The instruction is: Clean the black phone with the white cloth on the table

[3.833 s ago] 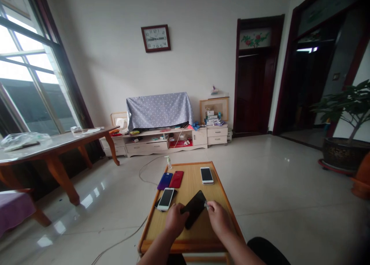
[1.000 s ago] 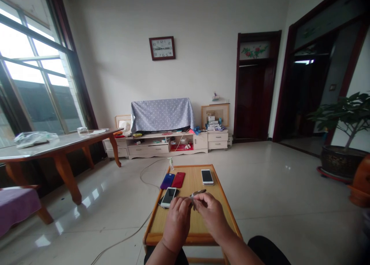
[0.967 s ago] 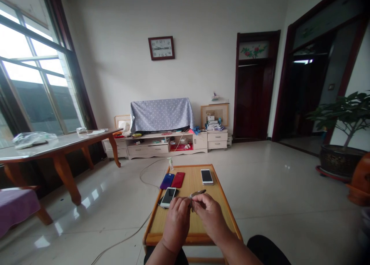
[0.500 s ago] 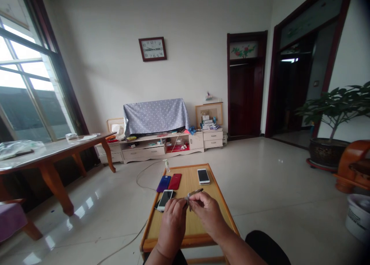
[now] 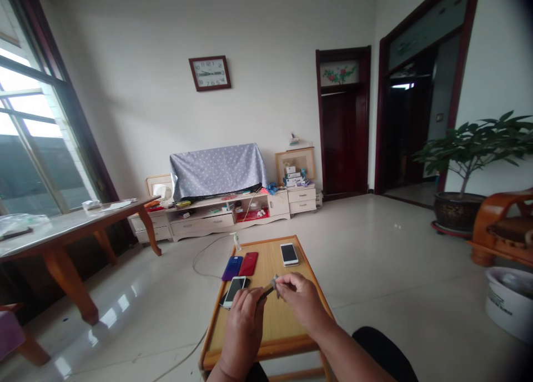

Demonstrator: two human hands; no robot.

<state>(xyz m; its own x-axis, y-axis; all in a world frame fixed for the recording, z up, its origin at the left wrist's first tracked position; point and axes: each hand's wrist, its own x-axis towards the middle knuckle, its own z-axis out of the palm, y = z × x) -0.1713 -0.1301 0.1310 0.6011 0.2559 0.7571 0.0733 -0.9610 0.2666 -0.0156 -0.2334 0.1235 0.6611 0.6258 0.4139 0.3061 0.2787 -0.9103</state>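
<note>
My left hand (image 5: pixel 245 322) is closed around a slim dark flat thing (image 5: pixel 266 291), seen nearly edge-on, so its kind is unclear. At its far end, my right hand (image 5: pixel 300 303) pinches a small crumpled greyish piece (image 5: pixel 275 281), perhaps cloth, against it. Both hands are above a low wooden table (image 5: pixel 287 329). Just beyond my left hand lies a white phone (image 5: pixel 235 291), partly over a dark one. Behind that are a blue phone (image 5: pixel 232 269) and a red phone (image 5: pixel 249 264). Another white-framed phone (image 5: pixel 289 254) lies at the far right of the tabletop.
A small pump bottle (image 5: pixel 236 241) stands at the table's far left corner. A cable (image 5: pixel 183 360) runs over the floor on the left. Further off are a TV cabinet (image 5: pixel 204 224), a larger table (image 5: pixel 66 260), a potted plant (image 5: pixel 460 215) and a white bucket (image 5: pixel 506 310).
The dark thing stuck out past my right hand; now it extends from my left hand to my right fingertips, which hold the greyish piece at its end. The view has turned slightly right.
</note>
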